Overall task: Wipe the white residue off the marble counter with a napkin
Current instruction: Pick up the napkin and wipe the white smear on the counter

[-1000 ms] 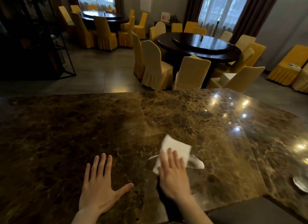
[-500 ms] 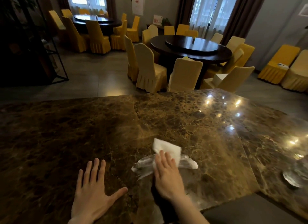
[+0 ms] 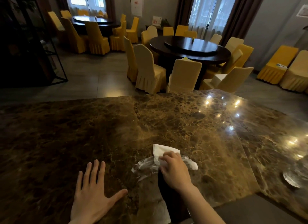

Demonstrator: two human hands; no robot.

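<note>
A brown marble counter [image 3: 183,123] fills the lower half of the view. My right hand [image 3: 175,170] presses a white napkin [image 3: 160,151] onto it, fingers curled over the napkin's near part. White residue [image 3: 145,167] is smeared in a streak to the left of that hand, and a thicker white patch [image 3: 192,165] shows to its right. My left hand [image 3: 93,195] lies flat on the counter with its fingers spread, holding nothing, a little way left of the smear.
A shiny round metal object [image 3: 290,178] lies on the counter at the far right. The counter's near edge steps back at the lower right [image 3: 241,205]. Beyond the counter stand round dark tables [image 3: 190,48] with covered chairs.
My right hand has slid the napkin leftward and curled its fingers over it. The residue, a small blob before, is now smeared into a wide streak. My left hand stays flat.
</note>
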